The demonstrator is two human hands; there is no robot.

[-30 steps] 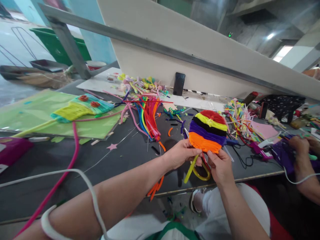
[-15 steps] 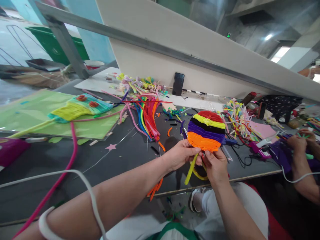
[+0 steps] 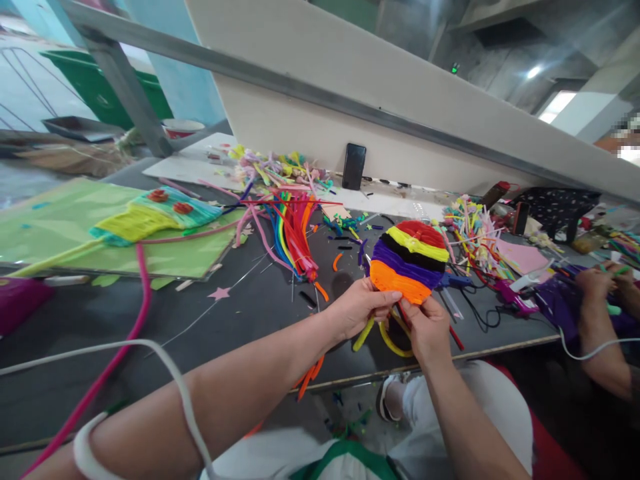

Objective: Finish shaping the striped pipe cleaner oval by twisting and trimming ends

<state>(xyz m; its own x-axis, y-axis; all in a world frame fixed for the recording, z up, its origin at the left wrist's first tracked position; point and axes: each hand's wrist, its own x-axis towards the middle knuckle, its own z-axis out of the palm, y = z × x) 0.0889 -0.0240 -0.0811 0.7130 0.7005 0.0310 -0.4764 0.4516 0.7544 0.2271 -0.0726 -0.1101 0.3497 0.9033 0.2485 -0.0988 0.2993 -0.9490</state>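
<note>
The person held a striped oval piece (image 3: 409,261) made of pipe cleaners just above the front edge of the dark table (image 3: 240,313). Its bands went from red at the top through yellow, black and purple to orange at the bottom. The left hand (image 3: 361,309) was closed on the lower left edge of the piece, with the thumb and fingers pinching the orange band. The right hand (image 3: 426,327) gripped the lower right part, its fingers closed around the bottom of the piece and a yellow pipe cleaner (image 3: 386,335) that hung below in a loop between the two hands.

Behind the piece lay a bundle of coloured pipe cleaners (image 3: 295,230), spread like a fan on the table. To the left was a green board (image 3: 60,227) with a yellow and turquoise fuzzy shape on it. A black phone (image 3: 353,166) stood against the pale wall panel. At the far right, another person's hands (image 3: 597,283) worked on something purple.
</note>
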